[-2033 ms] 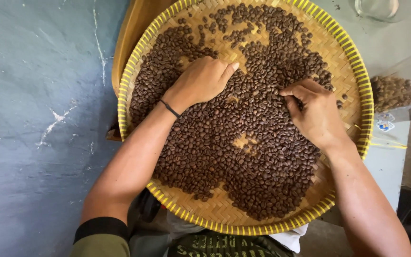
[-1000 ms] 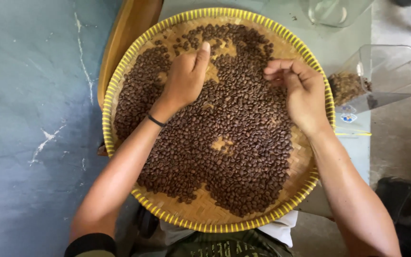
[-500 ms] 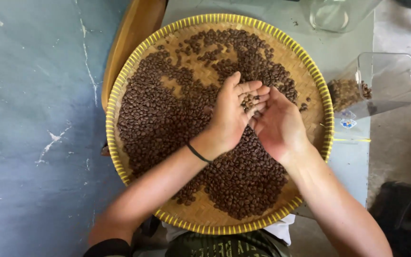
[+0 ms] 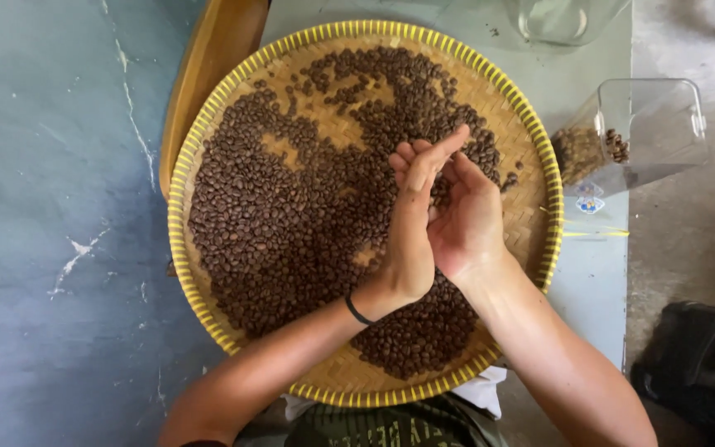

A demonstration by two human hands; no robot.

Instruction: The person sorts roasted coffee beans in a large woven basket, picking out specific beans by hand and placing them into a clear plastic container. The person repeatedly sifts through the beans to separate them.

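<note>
Pale tabletop under round woven tray [image 4: 539, 157] of dark coffee beans [image 4: 291, 232]. Left hand [image 4: 411, 223] and right hand [image 4: 465, 219] pressed together, cupped mid-tray; whether beans are inside, can't tell. Risk: palms part, beans scatter past yellow rim

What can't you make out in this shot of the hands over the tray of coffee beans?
- Head view: whether any beans lie between the palms; the left hand covers the cupped right hand.
- Beans under both hands and forearms are hidden.
- The clear container at the right holds a few beans, too small to count.
- A second clear vessel is cut off by the top edge.
- The woven tray hides most of what it rests on.
</note>
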